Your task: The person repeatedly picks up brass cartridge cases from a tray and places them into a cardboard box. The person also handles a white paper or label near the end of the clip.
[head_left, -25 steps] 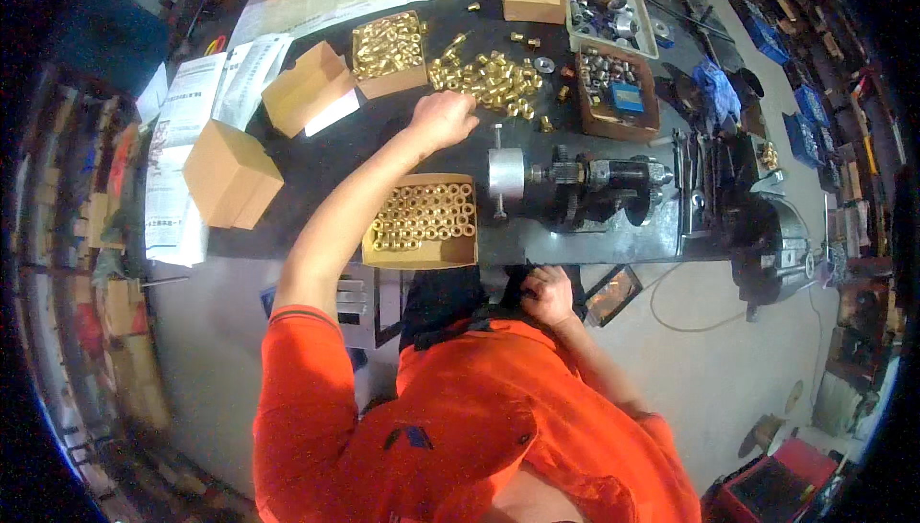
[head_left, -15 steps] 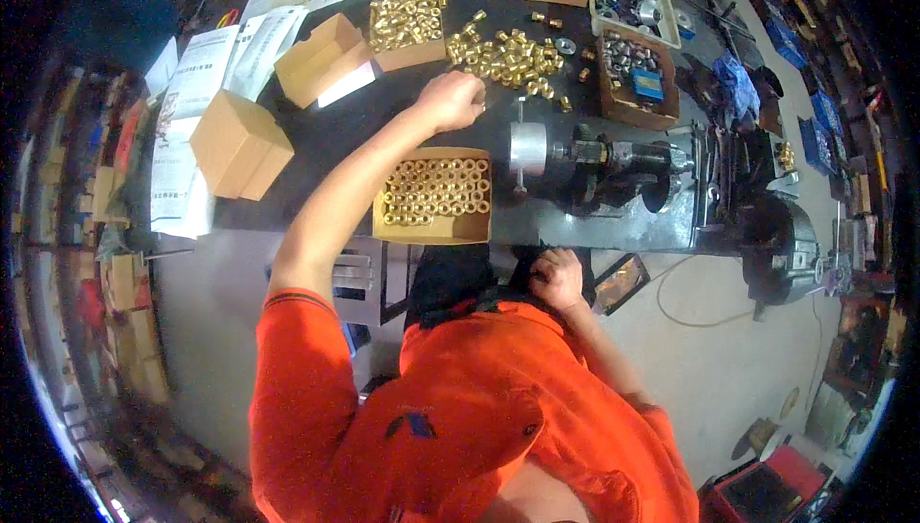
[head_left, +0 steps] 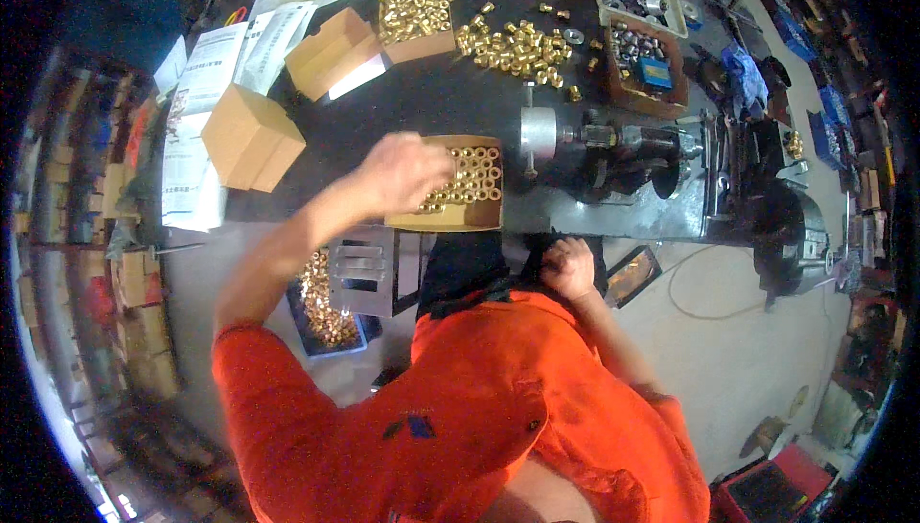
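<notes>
My left hand (head_left: pixel 407 174), slightly blurred, is over the left side of an open cardboard box (head_left: pixel 450 219) at the table's near edge. Its fingers are curled together, and whatever they hold is hidden. Rows of brass fittings (head_left: pixel 476 176) stand on end in that box, and my hand covers some of them. Beyond it lies a loose heap of similar brass fittings (head_left: pixel 517 51), next to a small box (head_left: pixel 420 47) filled with more. My right hand (head_left: pixel 569 268) rests on my lap, loosely closed, with nothing visible in it.
A cardboard carton (head_left: pixel 251 137) and an open box (head_left: pixel 333 54) stand at left on newspaper. To the right are a metal spindle fixture (head_left: pixel 613 145) and a box of metal parts (head_left: pixel 640 102). Below the table sits a blue bin (head_left: pixel 356 343) of brass pieces.
My left hand has come back from beside the loose heap to the near cardboard box. My right hand stays on my lap. The whole view has shifted slightly.
</notes>
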{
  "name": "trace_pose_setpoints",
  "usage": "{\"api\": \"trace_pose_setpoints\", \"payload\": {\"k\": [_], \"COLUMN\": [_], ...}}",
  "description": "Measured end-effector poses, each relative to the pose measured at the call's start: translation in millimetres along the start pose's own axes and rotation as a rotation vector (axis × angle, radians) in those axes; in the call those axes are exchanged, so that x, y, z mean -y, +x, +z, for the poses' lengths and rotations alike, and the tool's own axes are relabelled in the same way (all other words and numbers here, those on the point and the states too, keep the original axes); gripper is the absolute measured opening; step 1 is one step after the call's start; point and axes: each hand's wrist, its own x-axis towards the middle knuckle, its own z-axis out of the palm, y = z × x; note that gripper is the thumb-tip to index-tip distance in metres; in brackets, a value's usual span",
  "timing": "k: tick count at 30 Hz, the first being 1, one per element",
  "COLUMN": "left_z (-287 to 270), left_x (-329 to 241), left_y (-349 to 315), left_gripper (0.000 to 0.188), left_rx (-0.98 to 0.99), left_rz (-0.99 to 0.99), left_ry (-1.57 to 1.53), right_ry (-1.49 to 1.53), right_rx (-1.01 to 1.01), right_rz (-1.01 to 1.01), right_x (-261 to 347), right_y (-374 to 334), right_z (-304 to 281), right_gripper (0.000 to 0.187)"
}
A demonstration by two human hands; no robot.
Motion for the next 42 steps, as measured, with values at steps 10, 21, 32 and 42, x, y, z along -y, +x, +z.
{"api": "trace_pose_setpoints", "payload": {"k": [10,21,32,42], "left_z": [44.4,46.8,48.0,51.3], "left_x": [-6.3,2.4,3.2,-4.2], "left_y": [-28.5,-14.3,-12.8,-9.3], "left_gripper": [0.014,0.013,0.016,0.015], "left_rx": [0.089,0.185,0.211,0.216], "left_rz": [0.086,0.124,0.087,0.016], "left_ry": [-0.059,-0.04,-0.036,0.023], "right_ry": [-0.038,-0.021,-0.019,-0.009], "right_rx": [-0.061,-0.084,-0.091,-0.078], "right_rz": [-0.038,-0.039,-0.042,-0.036], "right_x": [3.0,5.4,6.8,2.8], "right_y": [1.2,4.3,6.2,3.7], "right_z": [-4.0,-6.6,-7.2,-3.5], "right_gripper": [0.014,0.012,0.013,0.013]}}
